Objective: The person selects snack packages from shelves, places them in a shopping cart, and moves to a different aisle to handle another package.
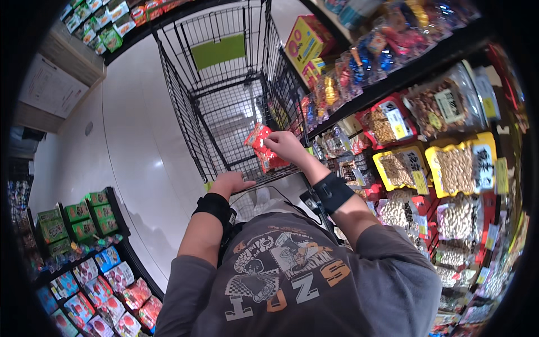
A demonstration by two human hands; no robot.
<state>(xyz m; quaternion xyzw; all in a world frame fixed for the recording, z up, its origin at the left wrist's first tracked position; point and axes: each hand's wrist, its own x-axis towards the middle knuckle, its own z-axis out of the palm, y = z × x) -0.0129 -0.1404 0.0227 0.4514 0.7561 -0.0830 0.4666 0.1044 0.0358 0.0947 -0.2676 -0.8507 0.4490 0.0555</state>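
Observation:
Pinched in my right hand (283, 145) is a red snack packet (265, 153), over the near right part of a black wire shopping cart (223, 126). The packet tilts, its lower end close to the cart's near rim. My left hand (232, 182) rests at the left of the cart's near end, fingers curled around what looks like the handle. The handle itself is mostly hidden under that hand. A green panel (219, 52) is fixed to the cart's far wall. Both of my forearms wear black wrist bands.
Close on my right, a rack holds bagged nuts (461, 168) and shiny wrapped sweets (362, 63). A yellow and pink carton (304, 44) stands beside the cart's far right side. Shelves with green boxes (80, 215) and colourful packets (101, 282) are at lower left. Pale floor tiles (134, 113) run left of the cart.

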